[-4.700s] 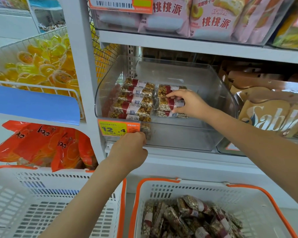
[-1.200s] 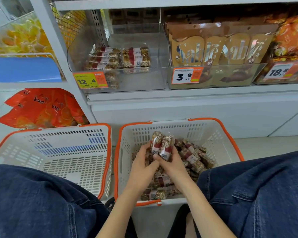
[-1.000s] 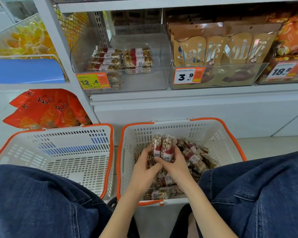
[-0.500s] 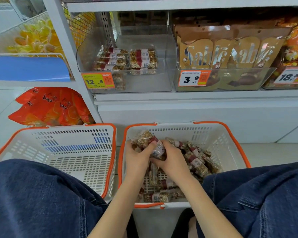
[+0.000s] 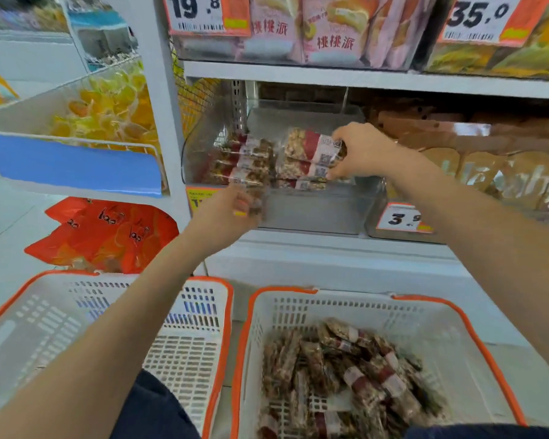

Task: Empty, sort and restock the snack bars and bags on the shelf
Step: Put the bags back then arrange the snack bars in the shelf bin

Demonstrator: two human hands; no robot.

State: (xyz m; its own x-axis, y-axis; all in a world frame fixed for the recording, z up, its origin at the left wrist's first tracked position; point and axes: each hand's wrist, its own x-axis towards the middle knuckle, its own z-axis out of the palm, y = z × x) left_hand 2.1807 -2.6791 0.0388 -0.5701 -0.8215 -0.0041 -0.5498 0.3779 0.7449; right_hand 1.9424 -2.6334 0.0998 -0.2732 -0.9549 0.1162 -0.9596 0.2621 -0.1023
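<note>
A clear plastic bin sits on the shelf and holds two stacks of nut snack bars with red labels. My right hand is inside the bin, shut on two snack bars that rest on top of the right stack. The left stack lies beside them. My left hand presses against the bin's front left corner, fingers curled over the yellow price tag. Below, the right white basket with an orange rim holds several loose snack bars.
A second white basket stands on the left with nothing visible in it. Orange snack bags lie on the low left shelf. Brown cookie bags fill the neighbouring bin. Pink cake packs sit on the shelf above.
Both hands have left the right basket and risen to the shelf bin. My right hand carried snack bars up onto the right stack; my left hand now rests on the bin's front.
</note>
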